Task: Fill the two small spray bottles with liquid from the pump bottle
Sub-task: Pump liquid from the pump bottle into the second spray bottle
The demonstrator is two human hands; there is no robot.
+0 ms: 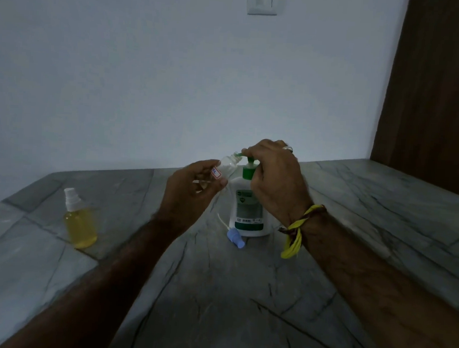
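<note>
Blue spray cap (235,237) lies loose on marble surface (242,295). Left hand (192,187) fingers wrapped around small clear spray bottle (224,171), tilted, mouth at nozzle: light, probably slippery; hold by body. Right hand (274,176) presses down on pump bottle (249,210) head. Yellow-filled spray bottle (79,218) stands far left.

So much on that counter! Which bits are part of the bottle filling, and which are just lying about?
Part of the job:
pump bottle, right hand on its green pump head
clear small bottle, held in the left hand
blue spray cap, lying off
yellow-filled spray bottle

Just there:
wall switch
wooden panel
stone counter
</note>
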